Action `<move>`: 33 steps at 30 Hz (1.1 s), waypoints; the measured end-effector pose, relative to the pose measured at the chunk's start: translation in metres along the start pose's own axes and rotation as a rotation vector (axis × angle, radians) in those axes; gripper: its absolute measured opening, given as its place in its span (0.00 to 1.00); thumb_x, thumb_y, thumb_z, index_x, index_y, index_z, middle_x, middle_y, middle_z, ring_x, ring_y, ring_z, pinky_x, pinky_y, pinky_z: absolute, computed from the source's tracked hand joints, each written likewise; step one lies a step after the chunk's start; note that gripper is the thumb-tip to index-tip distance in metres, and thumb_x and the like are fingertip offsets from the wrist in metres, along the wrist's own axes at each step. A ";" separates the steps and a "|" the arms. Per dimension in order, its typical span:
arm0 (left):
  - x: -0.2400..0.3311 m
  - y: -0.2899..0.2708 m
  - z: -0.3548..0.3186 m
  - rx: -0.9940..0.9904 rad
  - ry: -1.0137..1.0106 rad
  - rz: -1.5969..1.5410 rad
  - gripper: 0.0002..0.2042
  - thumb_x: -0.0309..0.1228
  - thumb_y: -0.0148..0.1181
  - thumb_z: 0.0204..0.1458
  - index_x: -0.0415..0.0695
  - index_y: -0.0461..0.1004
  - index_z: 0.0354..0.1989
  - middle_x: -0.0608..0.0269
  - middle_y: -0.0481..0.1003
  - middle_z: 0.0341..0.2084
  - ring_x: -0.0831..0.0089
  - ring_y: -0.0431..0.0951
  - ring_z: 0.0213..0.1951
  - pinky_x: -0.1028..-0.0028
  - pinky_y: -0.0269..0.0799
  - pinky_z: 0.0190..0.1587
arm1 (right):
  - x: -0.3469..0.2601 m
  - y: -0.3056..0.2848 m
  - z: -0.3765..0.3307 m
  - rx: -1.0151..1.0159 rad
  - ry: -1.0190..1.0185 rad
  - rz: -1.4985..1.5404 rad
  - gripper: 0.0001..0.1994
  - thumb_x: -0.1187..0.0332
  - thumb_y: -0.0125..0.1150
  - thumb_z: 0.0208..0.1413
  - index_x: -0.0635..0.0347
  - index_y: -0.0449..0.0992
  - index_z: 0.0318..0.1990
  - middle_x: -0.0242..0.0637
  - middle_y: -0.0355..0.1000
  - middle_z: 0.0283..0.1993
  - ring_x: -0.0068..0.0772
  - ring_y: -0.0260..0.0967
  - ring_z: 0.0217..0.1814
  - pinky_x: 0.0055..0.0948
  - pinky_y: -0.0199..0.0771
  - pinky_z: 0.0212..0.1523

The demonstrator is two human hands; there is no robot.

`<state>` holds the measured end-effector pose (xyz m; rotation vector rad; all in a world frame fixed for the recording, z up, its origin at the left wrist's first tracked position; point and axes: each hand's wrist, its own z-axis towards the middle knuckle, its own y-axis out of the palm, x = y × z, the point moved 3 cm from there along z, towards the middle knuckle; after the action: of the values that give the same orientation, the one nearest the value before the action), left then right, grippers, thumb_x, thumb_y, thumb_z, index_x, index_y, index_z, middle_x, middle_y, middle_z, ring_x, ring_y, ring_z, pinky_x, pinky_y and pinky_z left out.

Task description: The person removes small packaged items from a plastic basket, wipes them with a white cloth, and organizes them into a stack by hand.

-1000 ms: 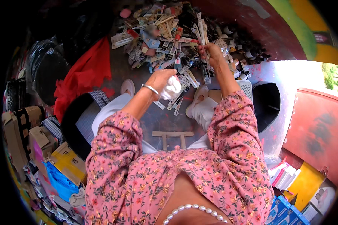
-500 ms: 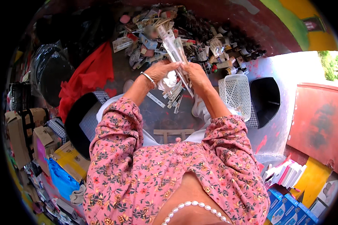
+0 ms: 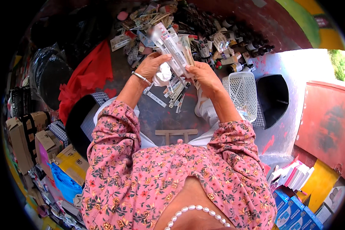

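Several long, slim clear packages (image 3: pixel 173 49) fan out in my right hand (image 3: pixel 207 78), its thumb pressed over their lower part. They tilt up and to the left, away from my body. My left hand (image 3: pixel 151 69), with a bangle at the wrist, is closed around a crumpled white wad (image 3: pixel 163 73) like tissue. Its thumb reaches the left edge of the packages; whether it also grips them I cannot tell. Below my hands, more slim packages (image 3: pixel 177 96) lie in a loose stack on the dark floor.
A mixed heap of small packages (image 3: pixel 142 23) spreads beyond my hands, with dark bottles (image 3: pixel 253 46) at its right. To the right stand a white perforated basket (image 3: pixel 247 86) and a black bin (image 3: pixel 273 100). Red cloth (image 3: pixel 90 73) and cardboard boxes (image 3: pixel 46 142) lie at the left.
My left hand has shifted left and slightly nearer, with the white wad. The packages have turned and fanned wider, their broad faces now showing. My right hand has moved slightly right and nearer.
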<state>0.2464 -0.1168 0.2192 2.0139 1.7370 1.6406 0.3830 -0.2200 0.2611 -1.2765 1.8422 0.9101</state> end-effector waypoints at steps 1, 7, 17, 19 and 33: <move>0.000 0.001 0.001 -0.013 0.002 -0.003 0.16 0.29 0.57 0.47 0.36 0.66 0.44 0.60 0.72 0.37 0.72 0.74 0.37 0.73 0.70 0.41 | 0.001 -0.002 0.001 0.007 -0.030 -0.028 0.11 0.65 0.50 0.53 0.66 0.73 0.34 0.32 0.68 0.25 0.21 0.62 0.25 0.23 0.64 0.26; 0.002 0.003 0.001 -0.096 0.016 -0.036 0.20 0.28 0.56 0.48 0.38 0.62 0.50 0.57 0.71 0.41 0.69 0.74 0.42 0.70 0.71 0.46 | -0.003 0.001 -0.002 0.104 -0.073 -0.212 0.11 0.67 0.52 0.48 0.68 0.75 0.30 0.33 0.71 0.22 0.21 0.65 0.22 0.22 0.63 0.24; 0.000 -0.008 0.002 0.017 -0.014 0.044 0.14 0.28 0.61 0.43 0.36 0.72 0.39 0.59 0.75 0.33 0.72 0.76 0.34 0.74 0.72 0.37 | -0.004 -0.008 0.003 0.116 -0.044 -0.236 0.14 0.63 0.48 0.54 0.67 0.72 0.34 0.34 0.70 0.24 0.20 0.65 0.21 0.20 0.65 0.22; 0.002 -0.007 -0.002 0.044 0.008 0.023 0.12 0.28 0.61 0.43 0.37 0.73 0.36 0.60 0.75 0.30 0.73 0.76 0.31 0.75 0.72 0.35 | -0.016 -0.011 0.001 0.195 -0.025 -0.131 0.14 0.63 0.43 0.58 0.65 0.70 0.38 0.31 0.68 0.22 0.20 0.64 0.19 0.18 0.63 0.22; 0.004 0.008 -0.007 0.001 0.028 0.043 0.11 0.28 0.60 0.43 0.37 0.72 0.35 0.60 0.75 0.30 0.74 0.75 0.31 0.74 0.72 0.34 | -0.008 0.006 0.004 0.088 -0.257 -0.269 0.14 0.60 0.51 0.54 0.64 0.72 0.30 0.28 0.63 0.21 0.18 0.55 0.23 0.19 0.55 0.25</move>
<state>0.2468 -0.1215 0.2299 2.0528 1.7152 1.6891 0.3798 -0.2112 0.2673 -1.2528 1.4558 0.7957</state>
